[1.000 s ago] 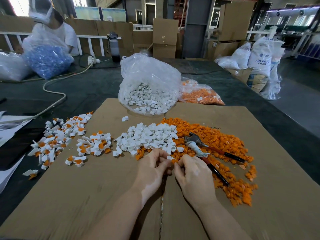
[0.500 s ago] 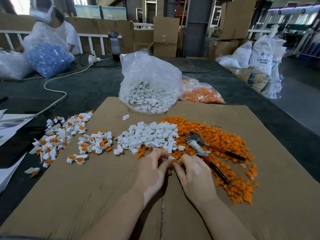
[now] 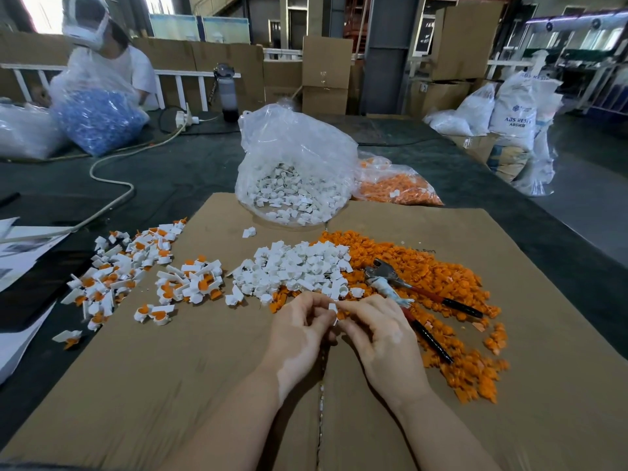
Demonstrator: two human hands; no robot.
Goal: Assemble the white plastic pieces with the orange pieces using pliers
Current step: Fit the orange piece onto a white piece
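Observation:
My left hand [image 3: 299, 329] and my right hand [image 3: 379, 334] meet over the cardboard sheet [image 3: 204, 385], and together their fingertips pinch a small white plastic piece [image 3: 333, 309]. Whether an orange piece is in it stays hidden by my fingers. Just beyond my hands lies a heap of loose white pieces [image 3: 299, 266], and to its right a spread of orange pieces [image 3: 418, 277]. The pliers [image 3: 407, 294], with red and black handles, lie on the orange pieces, untouched. Assembled white-and-orange pieces [image 3: 125, 270] are scattered at the left.
A clear bag of white pieces [image 3: 295, 171] stands at the sheet's far edge, with a bag of orange pieces [image 3: 397, 185] to its right. Papers [image 3: 20, 243] lie at the left. A cable [image 3: 112, 202] runs across the dark table. Another person [image 3: 105, 59] sits at the far left.
Both hands have stayed together at the same spot. The white piece now shows more plainly between my fingertips.

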